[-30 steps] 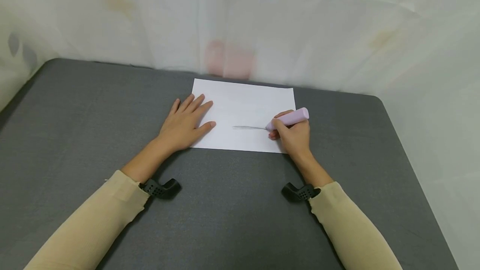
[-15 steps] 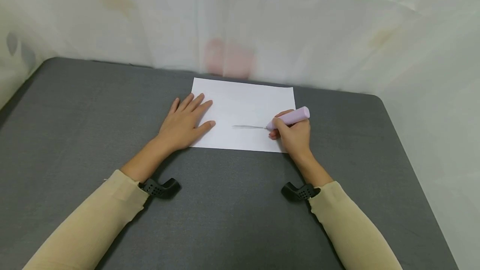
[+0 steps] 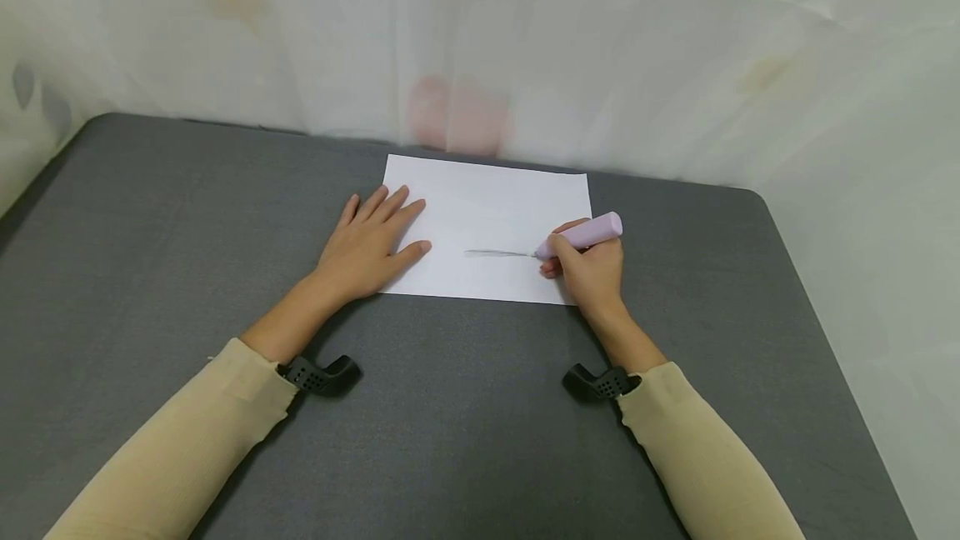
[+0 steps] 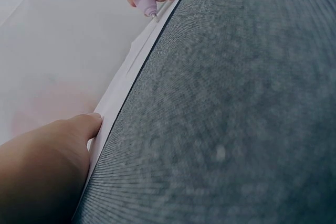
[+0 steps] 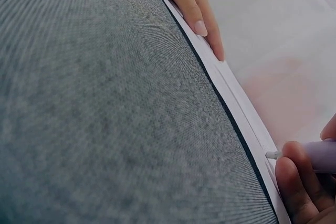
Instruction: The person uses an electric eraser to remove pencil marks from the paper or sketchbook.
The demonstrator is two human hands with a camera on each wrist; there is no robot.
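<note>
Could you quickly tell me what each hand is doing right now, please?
Left hand: open, fingers straight, pressing flat on the white paper.
Right hand: gripping the lilac pen, tip on the paper.

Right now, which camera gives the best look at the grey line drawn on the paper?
The head view: the grey line lies in full on the paper, ending at the pink pen. Both wrist views see the sheet edge-on, so the line doesn't show there.
</note>
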